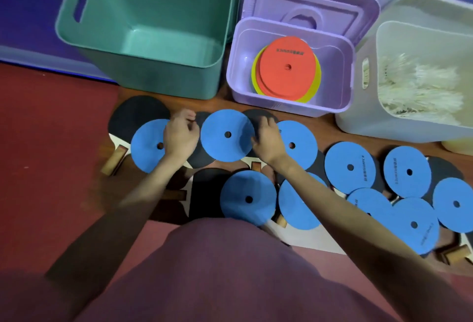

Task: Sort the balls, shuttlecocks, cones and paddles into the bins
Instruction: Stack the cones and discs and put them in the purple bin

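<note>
Head view showed ten blue cones (227, 135) over black paddles (138, 112); left grip (180, 135) curled, contents unclear; right grip (266, 137) pinching one cone beside three bins (143, 27).

The place looks like a sports or games room rather than a home. A red floor (51, 142) meets a blue-and-white padded mat (23, 22) along its far edge. Plastic storage bins stand there in a row: green (143, 25), purple (289, 91), white (384, 117), amid table-tennis paddles (138, 112) and flat cones (227, 135).
</note>
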{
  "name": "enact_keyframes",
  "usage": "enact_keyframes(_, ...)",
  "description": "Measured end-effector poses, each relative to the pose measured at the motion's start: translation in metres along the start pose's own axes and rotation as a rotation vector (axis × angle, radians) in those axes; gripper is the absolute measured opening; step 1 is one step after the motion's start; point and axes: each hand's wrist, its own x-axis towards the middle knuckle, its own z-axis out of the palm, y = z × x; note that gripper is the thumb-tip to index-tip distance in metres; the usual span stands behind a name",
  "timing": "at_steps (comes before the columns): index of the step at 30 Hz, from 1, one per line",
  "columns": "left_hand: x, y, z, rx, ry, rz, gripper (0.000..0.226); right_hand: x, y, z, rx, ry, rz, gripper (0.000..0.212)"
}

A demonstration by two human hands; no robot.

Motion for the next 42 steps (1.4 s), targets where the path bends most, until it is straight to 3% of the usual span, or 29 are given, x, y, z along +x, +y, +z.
enact_keyframes(6,-0.031,-0.066,-0.022,0.155,0.214,-0.406,0.044,0.011,-0.029,0.025,-0.040,-0.056,0.267,0.064)
enact_keyframes(11,-0.044,-0.082,-0.032,0.279,0.169,-0.614,0.077,0.015,-0.033,0.033,-0.021,-0.030,0.405,0.065)
enact_keyframes(15,-0.041,-0.091,-0.035,0.127,0.145,-0.722,0.086,0.016,-0.032,0.030,0.068,-0.034,0.429,0.075)
enact_keyframes(17,-0.040,-0.093,-0.037,0.030,0.155,-0.716,0.084,0.018,-0.029,0.029,0.142,-0.047,0.462,0.069)
enact_keyframes(20,-0.038,-0.091,-0.042,-0.132,0.194,-0.640,0.072,0.015,-0.024,0.026,0.236,-0.037,0.466,0.030)
enact_keyframes(24,-0.041,-0.080,-0.048,-0.182,0.201,-0.486,0.050,-0.005,-0.019,0.017,0.272,-0.021,0.288,0.011)
enact_keyframes(27,-0.048,-0.063,-0.051,-0.239,0.200,-0.348,0.032,-0.026,-0.008,0.008,0.406,0.036,0.216,0.008)
enact_keyframes(33,-0.050,-0.027,-0.055,-0.465,0.181,-0.148,0.024,-0.072,-0.018,-0.027,0.862,0.172,0.162,0.008)
enact_keyframes(37,-0.048,0.000,-0.050,-0.689,0.034,-0.196,0.012,-0.082,-0.028,-0.033,1.105,0.074,0.191,0.007)
enact_keyframes(40,-0.052,0.016,-0.040,-0.861,-0.155,-0.283,0.008,-0.084,-0.033,-0.025,1.132,0.027,0.208,0.008)
enact_keyframes(42,-0.058,0.026,-0.036,-0.903,-0.192,-0.344,0.009,-0.088,-0.033,-0.019,1.114,0.024,0.217,0.009)
